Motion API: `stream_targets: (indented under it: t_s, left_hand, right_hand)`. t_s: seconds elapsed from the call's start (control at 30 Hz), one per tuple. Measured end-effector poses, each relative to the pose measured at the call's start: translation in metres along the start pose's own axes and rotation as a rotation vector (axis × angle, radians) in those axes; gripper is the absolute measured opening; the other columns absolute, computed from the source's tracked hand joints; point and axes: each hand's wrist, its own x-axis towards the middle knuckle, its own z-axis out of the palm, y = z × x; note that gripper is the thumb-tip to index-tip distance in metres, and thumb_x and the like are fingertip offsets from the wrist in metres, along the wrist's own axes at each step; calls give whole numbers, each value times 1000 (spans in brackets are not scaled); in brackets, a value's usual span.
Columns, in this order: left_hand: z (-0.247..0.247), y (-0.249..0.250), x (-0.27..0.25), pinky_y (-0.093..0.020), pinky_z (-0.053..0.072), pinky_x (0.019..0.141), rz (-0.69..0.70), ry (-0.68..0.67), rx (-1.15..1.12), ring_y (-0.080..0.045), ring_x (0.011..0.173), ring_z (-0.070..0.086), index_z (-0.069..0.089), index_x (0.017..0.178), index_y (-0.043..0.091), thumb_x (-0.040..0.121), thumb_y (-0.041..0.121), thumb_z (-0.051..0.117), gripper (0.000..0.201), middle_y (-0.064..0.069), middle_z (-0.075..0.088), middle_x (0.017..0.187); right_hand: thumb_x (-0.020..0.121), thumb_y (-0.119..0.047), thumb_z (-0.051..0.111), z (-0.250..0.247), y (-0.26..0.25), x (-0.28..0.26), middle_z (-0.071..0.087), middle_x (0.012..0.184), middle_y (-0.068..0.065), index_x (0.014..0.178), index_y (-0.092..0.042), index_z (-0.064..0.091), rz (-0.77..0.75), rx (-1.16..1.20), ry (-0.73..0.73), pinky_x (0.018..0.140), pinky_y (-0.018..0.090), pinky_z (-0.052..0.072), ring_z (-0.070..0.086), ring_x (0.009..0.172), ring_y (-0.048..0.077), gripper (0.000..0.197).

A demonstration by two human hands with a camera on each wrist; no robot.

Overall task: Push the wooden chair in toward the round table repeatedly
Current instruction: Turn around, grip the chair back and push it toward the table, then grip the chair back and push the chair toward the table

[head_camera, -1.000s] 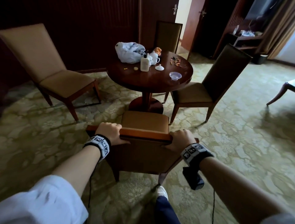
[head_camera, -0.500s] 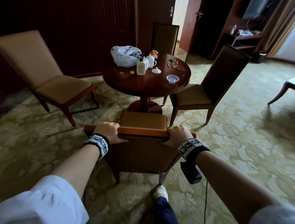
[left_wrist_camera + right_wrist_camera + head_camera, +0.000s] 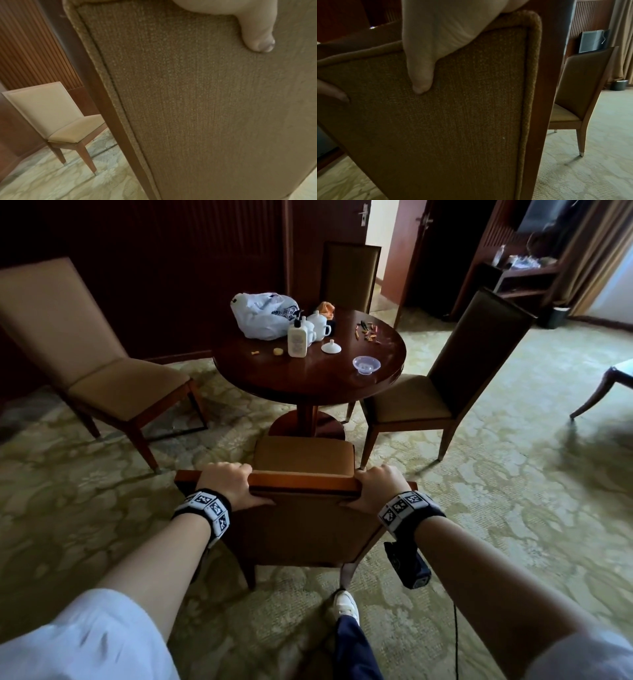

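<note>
A wooden chair [image 3: 305, 529] with tan upholstery stands in front of me, its seat facing the round dark-wood table [image 3: 308, 378]. My left hand [image 3: 227, 486] grips the left end of the chair's top rail, fingers curled over it and thumb on the fabric back. My right hand [image 3: 375, 487] grips the right end the same way. In the left wrist view the thumb [image 3: 254, 35] presses the woven backrest [image 3: 205, 108]. In the right wrist view the thumb [image 3: 421, 75] lies on the backrest [image 3: 453, 121]. The seat front sits just short of the table's pedestal base.
On the table lie a white plastic bag [image 3: 263, 314], a lotion bottle [image 3: 296, 340], white teapots, a lid and a clear bowl [image 3: 366, 364]. Other chairs stand left [image 3: 85, 361], right [image 3: 445, 385] and behind the table [image 3: 351, 273]. My foot [image 3: 346, 604] is behind the chair on patterned carpet.
The chair and both hands have moved forward toward the table over the last second; the view has come closer to the table. Both grips are unchanged.
</note>
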Motion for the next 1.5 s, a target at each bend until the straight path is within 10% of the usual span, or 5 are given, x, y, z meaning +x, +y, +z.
stream_targets:
  t_s: [0.77, 0.9, 1.1, 1.5]
  left_hand:
    - [-14, 7, -11, -33, 52, 82, -12, -129, -35, -18, 94, 64, 56, 108, 25, 58, 88, 55, 81, 4, 66, 102]
    - [-29, 2, -19, -31, 50, 83, -29, -180, -67, -18, 99, 62, 56, 116, 23, 54, 100, 29, 102, 4, 65, 107]
    - [-68, -60, -26, -32, 55, 67, -348, -172, -283, -21, 70, 63, 63, 72, 13, 79, 75, 48, 64, -3, 62, 69]
    - [-122, -269, -142, -33, 48, 73, -836, -8, -216, -30, 96, 63, 64, 100, 8, 94, 31, 53, 27, -11, 66, 103]
  right_hand:
    - [74, -73, 60, -13, -20, -8, 62, 92, -3, 110, -17, 57, 99, 188, -119, 71, 28, 47, 63, 84, 17, 66]
    - [73, -86, 39, -37, -26, -5, 61, 80, -5, 98, -19, 63, 34, 236, -109, 65, 27, 53, 61, 70, 13, 75]
    - [94, -60, 38, -105, -71, 36, 67, 83, 1, 92, -16, 72, 21, 354, 2, 68, 31, 52, 67, 82, 21, 55]
    - [89, -26, 50, -253, -264, 101, 65, 85, 11, 81, -8, 62, -324, 508, 136, 60, 31, 45, 65, 84, 32, 23]
